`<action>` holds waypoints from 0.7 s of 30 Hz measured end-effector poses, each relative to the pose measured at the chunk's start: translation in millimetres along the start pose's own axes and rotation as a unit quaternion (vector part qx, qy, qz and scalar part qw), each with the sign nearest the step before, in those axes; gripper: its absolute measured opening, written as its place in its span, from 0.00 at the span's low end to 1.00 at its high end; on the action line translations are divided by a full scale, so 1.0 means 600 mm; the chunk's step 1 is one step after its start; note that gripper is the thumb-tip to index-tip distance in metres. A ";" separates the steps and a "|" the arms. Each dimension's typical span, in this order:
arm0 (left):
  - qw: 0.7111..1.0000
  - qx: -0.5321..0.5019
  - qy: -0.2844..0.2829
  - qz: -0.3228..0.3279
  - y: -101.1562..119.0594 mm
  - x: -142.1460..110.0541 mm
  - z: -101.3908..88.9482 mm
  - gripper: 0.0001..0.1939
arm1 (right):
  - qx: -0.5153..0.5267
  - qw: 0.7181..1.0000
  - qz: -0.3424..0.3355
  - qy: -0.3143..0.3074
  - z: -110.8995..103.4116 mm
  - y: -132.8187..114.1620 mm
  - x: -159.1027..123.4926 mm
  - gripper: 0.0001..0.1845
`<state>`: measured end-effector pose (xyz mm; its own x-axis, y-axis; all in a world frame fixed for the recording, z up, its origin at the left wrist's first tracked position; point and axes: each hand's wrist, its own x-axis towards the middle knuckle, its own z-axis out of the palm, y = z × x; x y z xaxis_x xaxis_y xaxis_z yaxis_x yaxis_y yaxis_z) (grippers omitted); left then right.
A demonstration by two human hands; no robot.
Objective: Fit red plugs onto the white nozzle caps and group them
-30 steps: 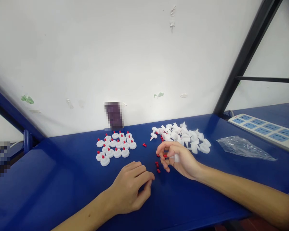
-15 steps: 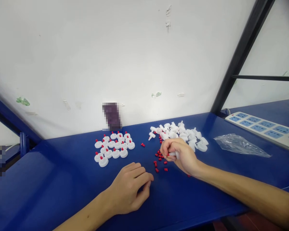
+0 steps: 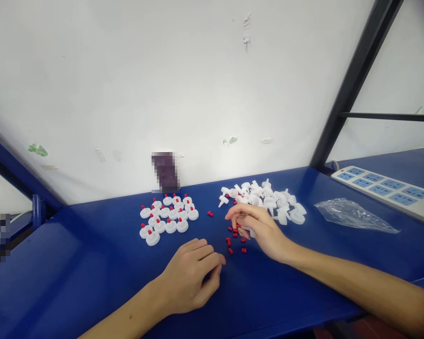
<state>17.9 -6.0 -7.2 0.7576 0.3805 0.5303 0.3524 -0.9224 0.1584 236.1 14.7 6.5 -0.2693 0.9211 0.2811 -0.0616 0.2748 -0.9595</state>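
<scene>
My left hand [image 3: 194, 278] rests on the blue table with its fingers loosely curled, and I see nothing in them. Over the small red caps [image 3: 230, 251], my right hand [image 3: 259, 230] is bent round a white nozzle lid [image 3: 251, 232]. A bit of red shows at that lid's tip; my fingers hide most of the rest. Just behind this hand lies a heap of white nozzle lids [image 3: 256, 190], which have no red on their spouts. On the left, several white lids with red-capped spouts [image 3: 171, 225] stand upright in a close group.
Two red caps [image 3: 210, 213] lie apart between the groups. A clear plastic bag [image 3: 353, 215] and a white power strip [image 3: 385, 188] are on the right. A blurred dark purple object [image 3: 167, 172] leans on the wall. A dark metal post [image 3: 346, 89] rises at the right.
My right hand has shifted slightly left, and its fingers have stretched out more over the red caps. The left hand has stayed in place.
</scene>
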 end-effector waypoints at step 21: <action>0.943 -0.144 -0.113 -0.280 0.038 0.088 -0.019 0.32 | 0.118 0.993 0.012 0.011 0.019 -0.011 -0.022 0.27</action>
<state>59.5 -7.8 34.0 0.6061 0.7876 0.1114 0.5927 -0.5406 0.5970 228.9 -2.2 8.8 -0.2523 0.9334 0.2553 -0.2797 0.1823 -0.9426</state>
